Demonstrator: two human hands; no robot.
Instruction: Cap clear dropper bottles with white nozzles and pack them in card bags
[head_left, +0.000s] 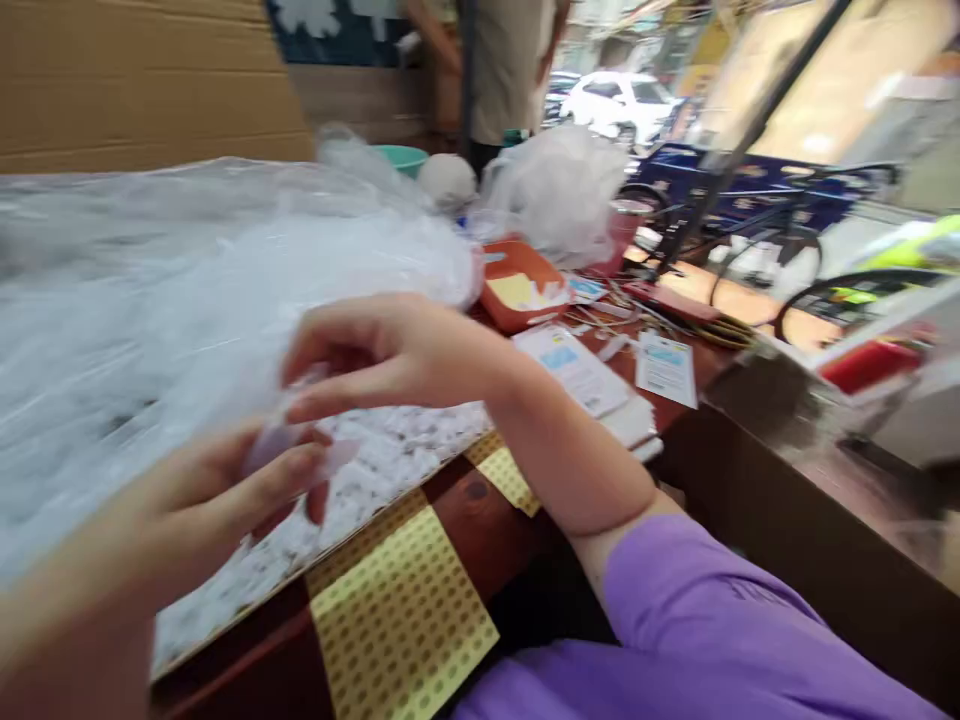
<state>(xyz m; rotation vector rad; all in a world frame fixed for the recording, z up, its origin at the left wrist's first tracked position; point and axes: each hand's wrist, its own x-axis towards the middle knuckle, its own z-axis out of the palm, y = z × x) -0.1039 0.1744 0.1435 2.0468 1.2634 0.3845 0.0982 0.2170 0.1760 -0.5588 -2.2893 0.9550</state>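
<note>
My left hand [217,490] is low on the left, its thumb and fingers closed on a small pale, translucent piece [342,458] that looks like thin plastic. Just above it my right hand [405,350] bends down from the right. Its thumb and fingertips come together close to the left fingers, and whatever they pinch is too blurred to name. Beneath both hands lies a shallow box full of many small white pieces [427,440]. Clear plastic sheeting [225,300] covers the far and left part of this heap.
Yellow dotted sheets [405,620] hang over the box's near edge. Right of it are stacked printed cards [574,370], a loose card [666,368] and an orange tray [517,318]. A cardboard box [810,520] stands at right. Behind are a white plastic bag [559,190] and a standing person [506,70].
</note>
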